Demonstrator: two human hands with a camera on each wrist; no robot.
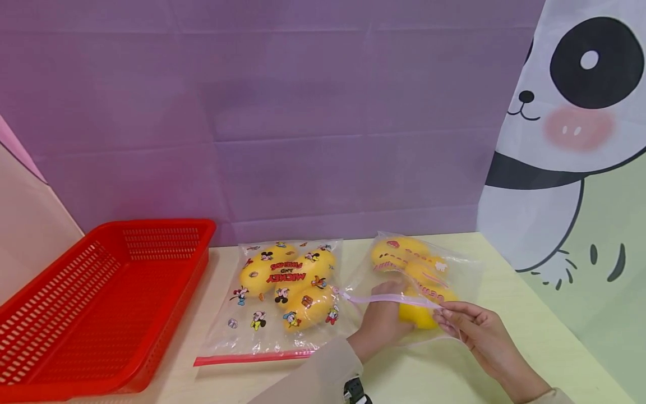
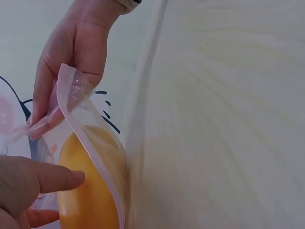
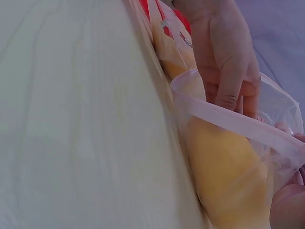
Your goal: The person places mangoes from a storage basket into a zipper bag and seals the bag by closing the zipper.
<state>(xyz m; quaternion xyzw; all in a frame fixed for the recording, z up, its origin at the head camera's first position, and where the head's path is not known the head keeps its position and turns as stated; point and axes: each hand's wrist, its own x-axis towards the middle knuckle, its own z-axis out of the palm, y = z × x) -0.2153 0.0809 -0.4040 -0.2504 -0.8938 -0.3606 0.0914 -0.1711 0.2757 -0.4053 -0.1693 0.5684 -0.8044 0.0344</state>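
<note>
My left hand [image 1: 379,321] reaches into the mouth of a clear zip bag [image 1: 466,275] with a pink zip strip. Its fingers lie against a smooth, oblong yellow fruit [image 2: 88,202] and are extended, not curled round it, in the left wrist view. Several more such fruits lie deeper in the bag, seen through its printed film. With thumb and fingers, my right hand [image 1: 479,335] pinches the bag's rim at the right end of the strip [image 3: 228,117], holding the mouth apart. Film and strip hide part of the left fingers in the head view.
Left of it a second clear zip bag [image 1: 227,331], printed with cartoon figures and edged by a red strip [image 1: 252,358], lies flat with several yellow fruits inside. A red plastic basket [image 1: 146,336] stands at the table's left. A purple cloth [image 1: 282,123] hangs behind the table [image 1: 550,359].
</note>
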